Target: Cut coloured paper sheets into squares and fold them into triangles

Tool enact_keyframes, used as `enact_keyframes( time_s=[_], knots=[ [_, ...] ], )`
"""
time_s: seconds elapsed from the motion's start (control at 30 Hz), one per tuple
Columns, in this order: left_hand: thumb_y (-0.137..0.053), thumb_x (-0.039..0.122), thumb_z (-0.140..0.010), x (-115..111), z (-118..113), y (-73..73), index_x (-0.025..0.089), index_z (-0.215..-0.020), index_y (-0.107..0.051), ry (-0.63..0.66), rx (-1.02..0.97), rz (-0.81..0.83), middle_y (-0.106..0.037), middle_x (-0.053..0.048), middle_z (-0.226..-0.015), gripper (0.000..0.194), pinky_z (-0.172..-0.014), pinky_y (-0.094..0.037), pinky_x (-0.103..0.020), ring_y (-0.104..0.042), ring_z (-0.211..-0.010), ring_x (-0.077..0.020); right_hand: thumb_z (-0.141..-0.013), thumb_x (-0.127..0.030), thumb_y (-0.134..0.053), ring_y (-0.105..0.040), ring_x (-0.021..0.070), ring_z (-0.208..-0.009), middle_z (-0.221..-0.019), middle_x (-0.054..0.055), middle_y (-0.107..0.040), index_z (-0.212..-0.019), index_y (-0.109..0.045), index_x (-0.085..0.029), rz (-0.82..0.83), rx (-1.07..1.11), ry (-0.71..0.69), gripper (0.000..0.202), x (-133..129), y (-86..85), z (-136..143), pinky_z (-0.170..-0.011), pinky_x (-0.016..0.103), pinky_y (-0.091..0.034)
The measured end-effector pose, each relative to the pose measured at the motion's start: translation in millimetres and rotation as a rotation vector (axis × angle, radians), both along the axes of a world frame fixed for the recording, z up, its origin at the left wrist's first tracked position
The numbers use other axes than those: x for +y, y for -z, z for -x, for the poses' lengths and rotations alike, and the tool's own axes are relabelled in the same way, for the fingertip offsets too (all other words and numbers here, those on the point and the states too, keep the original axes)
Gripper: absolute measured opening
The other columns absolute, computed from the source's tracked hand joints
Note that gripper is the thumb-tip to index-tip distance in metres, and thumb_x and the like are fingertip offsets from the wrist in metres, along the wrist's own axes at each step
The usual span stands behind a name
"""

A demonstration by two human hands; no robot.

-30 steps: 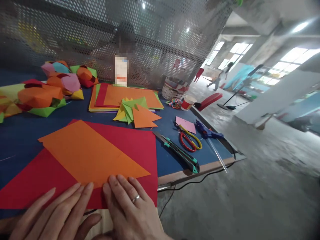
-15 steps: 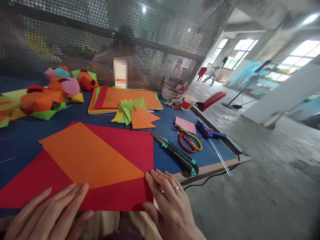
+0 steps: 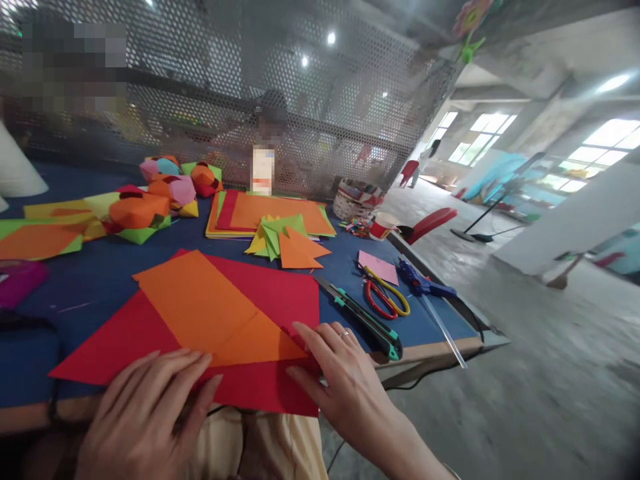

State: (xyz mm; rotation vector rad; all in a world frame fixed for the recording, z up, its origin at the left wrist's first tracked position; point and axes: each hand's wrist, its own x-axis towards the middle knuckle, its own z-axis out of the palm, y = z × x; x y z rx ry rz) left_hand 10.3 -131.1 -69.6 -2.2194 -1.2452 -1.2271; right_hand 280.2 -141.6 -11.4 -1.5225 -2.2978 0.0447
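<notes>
An orange folded sheet of paper (image 3: pixel 200 313) lies over a larger red sheet of paper (image 3: pixel 280 287) at the table's front edge. My left hand (image 3: pixel 155 400) rests flat on the near edge of both sheets, fingers stretched out. Over the right end of the orange sheet is my right hand (image 3: pixel 340 363). Its index finger and thumb are spread to either side of the orange corner, and the other fingers bend slightly. A black and green utility knife (image 3: pixel 363 317) lies just beyond my right hand, beside scissors (image 3: pixel 385 297) with red and yellow handles.
A blue glue gun (image 3: pixel 420 279) with a clear stick and a pink card (image 3: pixel 379 267) lie at the right. Cut paper pieces (image 3: pixel 287 240) rest before a paper stack (image 3: pixel 280 212). Folded paper shapes (image 3: pixel 140 210), a paper cup (image 3: pixel 383 225) and a basket (image 3: pixel 356 199) stand farther back.
My right hand has moved from the red sheet's right edge onto the orange corner, its thumb now higher. My left hand stays on the near edge. The camera view has turned left.
</notes>
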Motion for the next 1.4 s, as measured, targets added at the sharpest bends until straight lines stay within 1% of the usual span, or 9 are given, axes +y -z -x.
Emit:
enact_keyframes(
  time_s=[0.17,0.27,0.4,0.47,0.6,0.77,1.1,1.3,1.4],
  knots=[
    [-0.060,0.034,-0.100,-1.2,-4.6,-13.6,0.017,-0.115,-0.067,0.013,0.111,-0.004,-0.073,-0.007,-0.103,0.023,-0.094,-0.048,-0.041,-0.066,-0.097,-0.0244,-0.090,-0.022,-0.075,-0.066,0.0288,-0.100,-0.109,0.009,-0.073,-0.143,-0.052,-0.019,-0.024,0.002,-0.048,0.058,-11.4,5.3,9.9,-0.091,0.047,-0.055],
    [-0.059,0.038,-0.101,-2.3,-5.1,-17.5,0.015,-0.115,-0.067,0.056,0.117,0.014,-0.073,-0.008,-0.106,0.028,-0.094,-0.047,-0.042,-0.066,-0.099,-0.0254,-0.088,-0.011,-0.063,-0.066,0.0249,-0.095,-0.103,0.006,-0.072,-0.135,-0.057,-0.020,-0.111,0.038,-0.105,0.048,-20.4,6.1,13.8,-0.089,0.042,-0.054],
    [-0.058,0.032,-0.101,-3.0,-5.8,-18.6,0.015,-0.115,-0.068,0.085,0.114,0.016,-0.073,-0.007,-0.107,0.024,-0.095,-0.046,-0.042,-0.068,-0.100,-0.0245,-0.091,-0.008,-0.054,-0.060,0.0200,-0.082,-0.088,0.002,-0.066,-0.114,-0.067,-0.024,-0.166,0.100,-0.196,0.031,-25.2,-1.5,16.1,-0.074,0.033,-0.054],
    [-0.056,0.028,-0.102,-2.4,-6.5,-18.9,0.016,-0.113,-0.068,0.094,0.094,0.023,-0.073,-0.007,-0.106,0.020,-0.094,-0.046,-0.040,-0.069,-0.099,-0.0229,-0.091,-0.006,-0.054,-0.061,0.0197,-0.084,-0.092,0.004,-0.067,-0.115,-0.067,-0.023,-0.172,0.140,-0.209,0.032,-20.9,-4.9,16.2,-0.076,0.032,-0.055],
    [-0.053,0.023,-0.103,-0.4,-7.7,-21.0,0.017,-0.110,-0.069,0.121,0.051,0.026,-0.074,-0.006,-0.105,0.019,-0.092,-0.046,-0.039,-0.069,-0.095,-0.0210,-0.086,-0.001,-0.057,-0.064,0.0241,-0.107,-0.118,0.010,-0.072,-0.132,-0.060,-0.017,-0.142,0.186,-0.233,0.048,1.0,-3.5,18.2,-0.097,0.041,-0.055],
    [-0.051,0.018,-0.103,1.1,-7.6,-23.7,0.017,-0.107,-0.069,0.128,0.036,0.031,-0.073,-0.005,-0.100,0.018,-0.088,-0.047,-0.037,-0.069,-0.091,-0.0190,-0.082,0.003,-0.054,-0.066,0.0228,-0.104,-0.117,0.008,-0.076,-0.133,-0.061,-0.018,-0.086,0.277,-0.300,0.055,26.0,3.9,25.6,-0.093,0.038,-0.056],
    [-0.055,0.020,-0.102,7.2,8.3,-18.4,0.018,-0.105,-0.067,0.046,0.002,0.041,-0.072,-0.004,-0.099,0.012,-0.091,-0.047,-0.037,-0.067,-0.092,-0.0200,-0.088,-0.003,-0.061,-0.069,0.0181,-0.098,-0.100,0.000,-0.079,-0.133,-0.064,-0.025,-0.079,0.325,-0.225,0.051,36.4,4.3,27.6,-0.091,0.033,-0.059],
    [-0.059,0.021,-0.100,6.4,7.1,-12.0,0.020,-0.100,-0.066,0.026,-0.089,0.099,-0.071,-0.003,-0.098,0.007,-0.091,-0.047,-0.036,-0.067,-0.091,-0.0191,-0.096,-0.027,-0.068,-0.073,0.0211,-0.099,-0.111,0.005,-0.079,-0.123,-0.069,-0.025,-0.023,0.371,-0.108,0.027,37.0,5.7,30.5,-0.088,0.036,-0.060],
    [-0.060,0.025,-0.100,5.3,3.3,-13.2,0.021,-0.097,-0.064,-0.020,-0.127,0.119,-0.069,-0.003,-0.096,0.006,-0.089,-0.046,-0.037,-0.065,-0.089,-0.0203,-0.096,-0.032,-0.069,-0.073,0.0194,-0.086,-0.091,0.002,-0.078,-0.107,-0.072,-0.023,0.109,0.475,-0.009,0.014,38.2,4.5,34.7,-0.078,0.032,-0.058]
  ],
)
